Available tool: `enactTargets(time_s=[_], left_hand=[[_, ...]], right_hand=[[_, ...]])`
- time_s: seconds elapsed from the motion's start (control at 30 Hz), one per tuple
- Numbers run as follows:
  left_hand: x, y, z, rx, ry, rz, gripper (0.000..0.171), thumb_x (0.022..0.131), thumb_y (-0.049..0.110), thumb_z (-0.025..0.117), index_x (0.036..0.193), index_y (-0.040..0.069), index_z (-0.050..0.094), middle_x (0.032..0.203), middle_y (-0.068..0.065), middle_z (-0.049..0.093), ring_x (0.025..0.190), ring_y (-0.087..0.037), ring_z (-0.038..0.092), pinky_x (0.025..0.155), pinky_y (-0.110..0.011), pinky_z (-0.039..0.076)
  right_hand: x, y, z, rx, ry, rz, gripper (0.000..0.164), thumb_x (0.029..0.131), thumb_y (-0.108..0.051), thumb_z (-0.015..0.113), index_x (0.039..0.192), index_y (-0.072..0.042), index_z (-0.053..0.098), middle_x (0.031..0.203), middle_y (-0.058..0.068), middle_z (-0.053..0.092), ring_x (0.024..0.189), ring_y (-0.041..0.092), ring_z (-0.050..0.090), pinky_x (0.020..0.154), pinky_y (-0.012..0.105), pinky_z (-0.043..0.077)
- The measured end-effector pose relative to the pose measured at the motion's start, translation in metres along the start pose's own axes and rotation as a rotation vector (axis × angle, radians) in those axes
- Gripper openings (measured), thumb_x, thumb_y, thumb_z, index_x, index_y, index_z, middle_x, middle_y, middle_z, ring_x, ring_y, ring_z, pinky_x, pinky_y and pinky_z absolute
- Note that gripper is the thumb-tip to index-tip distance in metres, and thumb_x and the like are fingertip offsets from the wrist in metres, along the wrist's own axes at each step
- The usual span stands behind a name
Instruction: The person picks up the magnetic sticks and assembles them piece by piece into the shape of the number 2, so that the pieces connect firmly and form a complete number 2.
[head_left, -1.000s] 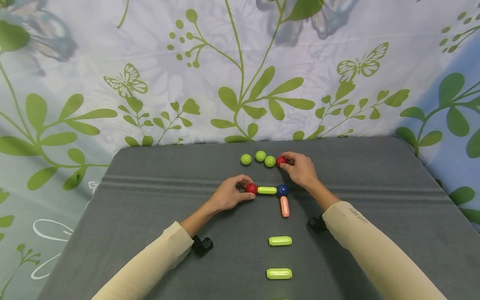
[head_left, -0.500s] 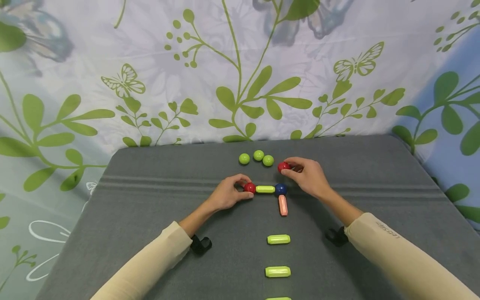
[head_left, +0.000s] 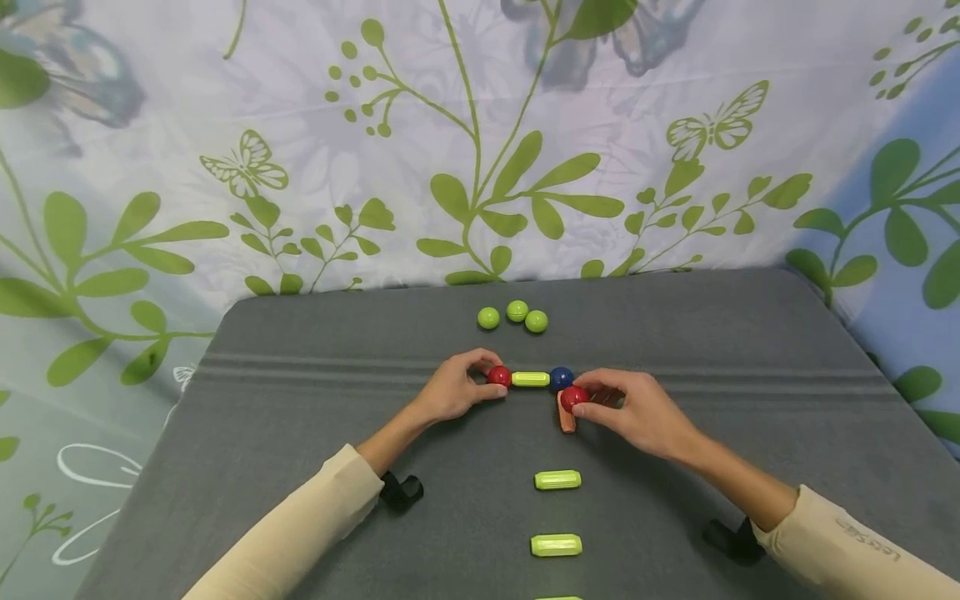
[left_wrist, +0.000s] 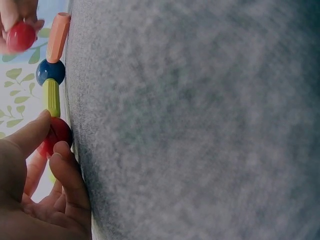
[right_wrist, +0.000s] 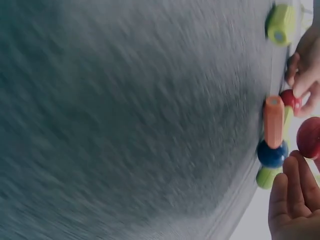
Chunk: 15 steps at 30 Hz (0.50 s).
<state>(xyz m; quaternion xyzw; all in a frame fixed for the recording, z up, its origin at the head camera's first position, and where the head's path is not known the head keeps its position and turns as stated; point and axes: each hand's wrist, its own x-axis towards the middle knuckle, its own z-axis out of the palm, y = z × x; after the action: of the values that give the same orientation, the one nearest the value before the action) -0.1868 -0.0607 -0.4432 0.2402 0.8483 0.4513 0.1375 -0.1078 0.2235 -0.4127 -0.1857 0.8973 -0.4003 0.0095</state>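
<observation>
My left hand (head_left: 453, 387) pinches a glossy red ball (head_left: 500, 377) at the left end of a small chain on the grey table. From that ball runs a yellow-green ridged rod (head_left: 531, 379) to a dark blue ball (head_left: 561, 378). An orange rod (head_left: 567, 424) extends from the blue ball toward the person. With thumb and fingertips, my right hand (head_left: 645, 408) holds a second red ball (head_left: 575, 399), which partly covers the orange rod in the head view. In the left wrist view that second ball (left_wrist: 21, 36) appears apart from the orange rod (left_wrist: 58, 37).
Three lime-green balls (head_left: 517, 311) lie behind the chain near the back of the table (head_left: 337, 325). Toward the person, loose yellow-green rods (head_left: 557, 480) lie in a column, one cut off by the lower frame edge. A leaf-printed cloth (head_left: 315, 125) hangs behind the table.
My right hand has lifted the second red ball away from beside the green balls and brought it nearer, over the orange rod. The left hand still holds the chain's red ball in place.
</observation>
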Motion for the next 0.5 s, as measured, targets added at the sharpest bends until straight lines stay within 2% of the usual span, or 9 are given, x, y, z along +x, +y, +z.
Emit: enactTargets(time_s=[0.3, 0.5], left_hand=[[0.0, -0.001, 0.0, -0.001, 0.001, 0.001, 0.034, 0.087, 0.019, 0.078, 0.117, 0.01, 0.065, 0.104, -0.007, 0.065, 0.063, -0.013, 0.053, 0.062, -0.028, 0.045], [0.001, -0.003, 0.002, 0.013, 0.009, 0.017, 0.032, 0.087, 0.017, 0.078, 0.115, 0.009, 0.065, 0.103, -0.006, 0.065, 0.063, -0.013, 0.053, 0.061, -0.028, 0.045]], right_hand=[[-0.021, -0.005, 0.009, 0.008, -0.111, -0.014, 0.022, 0.091, -0.031, 0.074, 0.108, -0.019, 0.069, 0.089, -0.015, 0.064, 0.08, 0.006, 0.059, 0.07, 0.029, 0.05], [-0.026, -0.002, 0.015, 0.012, -0.163, -0.04, 0.02, 0.09, -0.027, 0.074, 0.107, -0.019, 0.068, 0.087, -0.015, 0.064, 0.079, 0.004, 0.06, 0.069, 0.029, 0.05]])
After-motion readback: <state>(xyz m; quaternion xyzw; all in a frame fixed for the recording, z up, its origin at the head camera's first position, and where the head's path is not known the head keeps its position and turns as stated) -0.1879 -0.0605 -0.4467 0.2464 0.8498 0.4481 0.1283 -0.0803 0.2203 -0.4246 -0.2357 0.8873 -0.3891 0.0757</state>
